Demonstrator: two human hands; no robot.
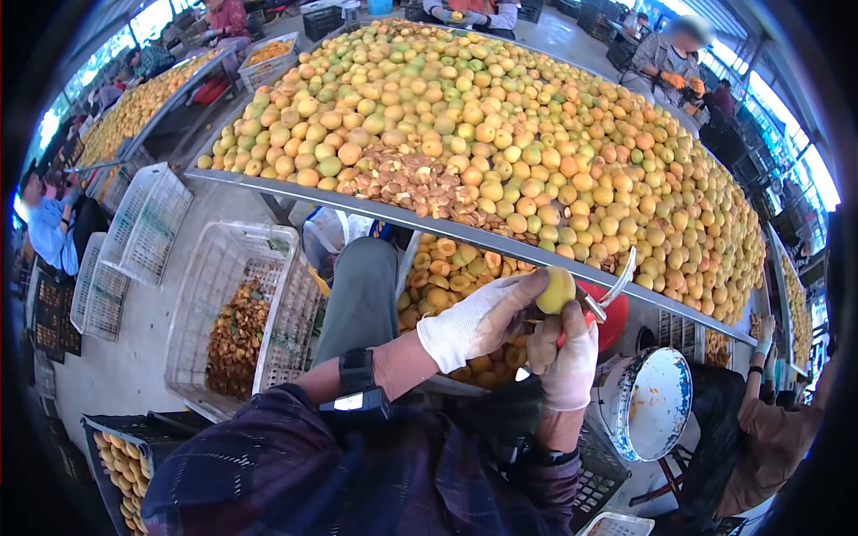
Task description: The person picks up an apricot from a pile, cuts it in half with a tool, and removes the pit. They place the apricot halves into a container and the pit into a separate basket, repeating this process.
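Observation:
Over a crate of halved fruit (451,268), my left hand (487,320), in a white glove with bare fingertips, holds a yellow-green fruit (557,290) between thumb and fingers. Close to its right, my right hand (565,353), gloved the same way, is closed round the red handle of a tool (608,299) with a curved, pale metal end. The tool's metal part is beside the fruit; whether it touches is hard to tell. Beyond both hands, a metal-edged table (393,214) bears a large heap of apricot-like fruit (500,116), with a pile of brown pits (411,183) near its front edge.
A white crate (281,313) with brown scraps stands left of my leg. Stacked pale crates (147,223) are further left. A red bowl (610,322) and a paint-marked white bucket (657,402) are at right. Co-workers (666,67) sit around the tables; one (778,429) is close at right.

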